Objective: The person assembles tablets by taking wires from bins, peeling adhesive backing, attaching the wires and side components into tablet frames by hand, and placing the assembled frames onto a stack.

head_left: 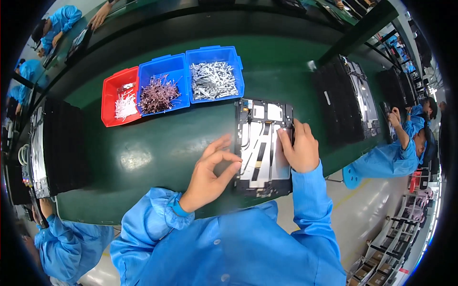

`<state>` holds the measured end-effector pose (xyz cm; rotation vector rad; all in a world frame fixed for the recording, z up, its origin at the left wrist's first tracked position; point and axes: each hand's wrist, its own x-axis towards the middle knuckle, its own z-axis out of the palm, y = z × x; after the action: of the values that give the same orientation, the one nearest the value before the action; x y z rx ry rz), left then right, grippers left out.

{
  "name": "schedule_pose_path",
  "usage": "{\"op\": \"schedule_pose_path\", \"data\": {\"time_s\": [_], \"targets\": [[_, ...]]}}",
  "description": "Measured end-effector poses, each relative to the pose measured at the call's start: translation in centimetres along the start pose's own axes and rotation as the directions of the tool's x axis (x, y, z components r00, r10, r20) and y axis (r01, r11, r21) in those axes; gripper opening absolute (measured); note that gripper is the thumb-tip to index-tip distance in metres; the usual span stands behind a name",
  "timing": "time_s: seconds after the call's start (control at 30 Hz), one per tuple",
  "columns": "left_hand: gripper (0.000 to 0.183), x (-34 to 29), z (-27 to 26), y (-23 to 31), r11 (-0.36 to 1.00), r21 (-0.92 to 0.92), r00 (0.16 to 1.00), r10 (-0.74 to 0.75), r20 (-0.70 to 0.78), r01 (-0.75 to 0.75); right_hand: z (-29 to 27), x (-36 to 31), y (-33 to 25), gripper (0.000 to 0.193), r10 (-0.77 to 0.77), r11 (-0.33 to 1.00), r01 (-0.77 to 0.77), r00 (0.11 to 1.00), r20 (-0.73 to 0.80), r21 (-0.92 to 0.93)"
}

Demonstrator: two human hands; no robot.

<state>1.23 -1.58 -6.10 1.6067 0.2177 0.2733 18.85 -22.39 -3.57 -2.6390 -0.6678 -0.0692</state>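
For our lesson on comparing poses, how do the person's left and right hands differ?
The left hand curls, thumb and forefinger close together; the right hand is spread more openly. The left hand is at the left edge of the flat device, the right hand at its right. Both bare hands come from blue sleeves.

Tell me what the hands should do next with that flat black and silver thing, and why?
Perhaps the left hand should press gently at the left edge of the black and silver panel: its thumb and a fingertip are close together there, and the right hand lies at the opposite edge, thumb on top, likely able to steady it. Whether the left fingertips pinch anything is unclear.
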Motion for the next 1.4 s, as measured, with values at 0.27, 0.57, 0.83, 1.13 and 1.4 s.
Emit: {"op": "schedule_pose_path", "data": {"time_s": [0.27,0.57,0.83,1.13,1.4], "targets": [[0.012,-2.8,1.8,0.3,0.998,0.008,0.975,0.063,-0.214,-0.062,0.6,-4.4,-3.5,0.063,-0.064,0.983,0.061,0.998,0.01,0.172],[0.01,-7.4,0.7,1.2,0.979,0.205,0.952,0.07,-0.297,-0.008,1.7,-5.6,-7.3,0.069,-0.113,0.988,0.095,0.983,0.145,0.126],[0.01,-9.1,-0.2,1.5,0.987,0.16,0.929,0.06,-0.365,-0.001,2.2,-4.2,-6.9,0.062,-0.416,0.895,0.396,0.907,0.061,0.206],[0.02,-5.5,-4.8,3.0,0.942,0.304,0.926,0.233,-0.297,-0.14,-1.0,-3.6,-11.1,0.056,-0.582,0.584,0.249,0.792,0.184,0.772],[0.02,-4.8,-5.1,3.5,0.895,0.404,0.913,0.31,-0.266,-0.187,1.7,-3.7,-12.6,0.014,-0.564,0.511,0.298,0.824,0.053,0.806]]}}
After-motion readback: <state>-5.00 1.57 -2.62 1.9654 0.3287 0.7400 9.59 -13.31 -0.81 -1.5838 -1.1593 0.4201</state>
